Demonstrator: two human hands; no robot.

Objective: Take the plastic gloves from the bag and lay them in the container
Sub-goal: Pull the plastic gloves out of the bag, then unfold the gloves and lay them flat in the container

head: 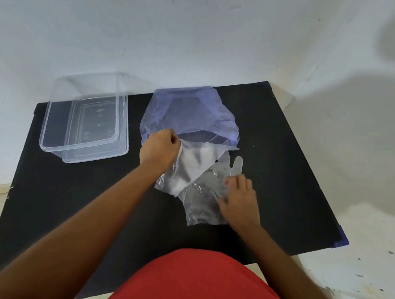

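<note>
A thin blue plastic bag [191, 112] lies on the black table, its mouth facing me. Clear plastic gloves [196, 167] spill out of it in a loose, overlapping heap. My left hand [161, 148] is closed on the upper edge of one glove, right at the bag's mouth. My right hand [240, 200] rests on the lower part of the heap, fingers pressing on a glove [202, 206] whose fingertip sticks out at the right. The clear rectangular container [56, 110] stands at the table's back left with nothing visible inside.
The black table [282, 172] stands against a white wall at the back. Its right edge and front right corner lie close to the gloves. Pale floor shows on both sides. My red shirt fills the bottom middle of the view.
</note>
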